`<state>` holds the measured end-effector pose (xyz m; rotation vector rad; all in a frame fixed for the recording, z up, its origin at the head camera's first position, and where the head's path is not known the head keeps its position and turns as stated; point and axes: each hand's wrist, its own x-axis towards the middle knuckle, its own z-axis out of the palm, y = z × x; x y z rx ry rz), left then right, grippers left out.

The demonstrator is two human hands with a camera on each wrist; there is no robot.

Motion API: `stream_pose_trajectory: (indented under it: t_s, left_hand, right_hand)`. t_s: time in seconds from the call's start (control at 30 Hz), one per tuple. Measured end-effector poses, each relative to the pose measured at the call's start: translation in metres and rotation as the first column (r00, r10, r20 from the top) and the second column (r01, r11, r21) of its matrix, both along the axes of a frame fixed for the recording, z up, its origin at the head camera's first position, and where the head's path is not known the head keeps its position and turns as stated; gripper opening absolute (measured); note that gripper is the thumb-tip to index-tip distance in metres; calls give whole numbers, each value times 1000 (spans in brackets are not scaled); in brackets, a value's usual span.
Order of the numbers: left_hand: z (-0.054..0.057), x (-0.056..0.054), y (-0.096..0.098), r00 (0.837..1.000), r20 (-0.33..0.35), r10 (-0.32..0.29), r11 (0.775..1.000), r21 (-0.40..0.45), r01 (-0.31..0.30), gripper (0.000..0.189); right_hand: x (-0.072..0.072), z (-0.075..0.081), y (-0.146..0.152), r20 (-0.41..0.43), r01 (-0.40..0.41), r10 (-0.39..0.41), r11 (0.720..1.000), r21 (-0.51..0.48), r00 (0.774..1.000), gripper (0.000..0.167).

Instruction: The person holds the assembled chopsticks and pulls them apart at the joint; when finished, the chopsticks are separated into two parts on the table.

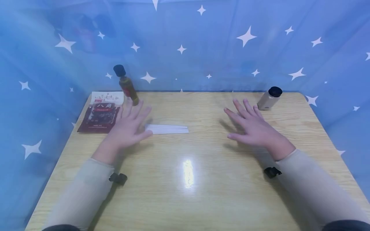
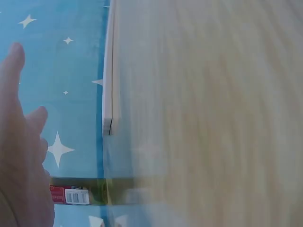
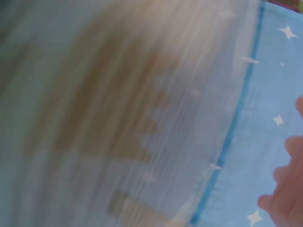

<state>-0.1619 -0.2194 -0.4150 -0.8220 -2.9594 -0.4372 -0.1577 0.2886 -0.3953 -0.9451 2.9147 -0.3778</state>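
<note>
My left hand [image 1: 127, 128] hovers over the left half of the table with its fingers spread, holding nothing. Just right of its thumb lies a flat white stack of strips [image 1: 170, 129], also in the left wrist view as a long white bar [image 2: 108, 80]. Beyond the fingertips stands a glass bottle [image 1: 129, 89] of yellowish liquid with a black cap. Left of the hand is a dark red packet of star anise [image 1: 99, 115], partly covered by it. My right hand [image 1: 254, 128], also spread and holding nothing, is near a small black-lidded jar [image 1: 268, 99].
The light wooden table [image 1: 162, 199] reflects a bright lamp spot in its middle. A blue curtain [image 1: 185, 29] with white stars hangs behind it and at both sides. Both sleeves [image 1: 315, 183] reach in from the near edge.
</note>
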Motion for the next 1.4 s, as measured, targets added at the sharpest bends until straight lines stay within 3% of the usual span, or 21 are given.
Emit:
stream_pose_trajectory:
  t_s: [0.17, 0.3, 0.5, 0.7, 0.97, 1.2, 1.4]
  left_hand:
    - [-7, -2, 5, 1000, 20, 2, 1000, 21, -2, 82]
    - [-10, -4, 10, 995, 99, 27, 994, 100, -37, 72]
    - [-25, -8, 18, 979, 205, 16, 958, 278, -74, 65]
    - [-34, -8, 34, 967, 254, -30, 932, 356, -65, 54]
    - [-44, -14, 50, 969, 243, -35, 916, 395, -66, 45]
    - [-44, -13, 59, 977, 213, 2, 909, 406, -91, 36]
    - [-45, -8, 59, 982, 185, 27, 903, 418, -103, 32]
  right_hand:
    - [-4, -4, -9, 20, 53, -52, 998, -24, 998, 87]
    - [-10, -14, -26, -4, 95, -96, 988, -123, 995, 77]
    - [-14, -31, -62, -52, 114, -132, 959, -260, 990, 53]
    - [-14, -39, -94, -77, 87, -117, 946, -312, 990, 40]
    - [-18, -49, -134, -93, 18, -53, 936, -351, 994, 30]
    - [-13, -51, -166, -39, 54, -74, 922, -383, 996, 21]
    - [-11, -55, -180, -7, 143, -161, 896, -420, 987, 12]
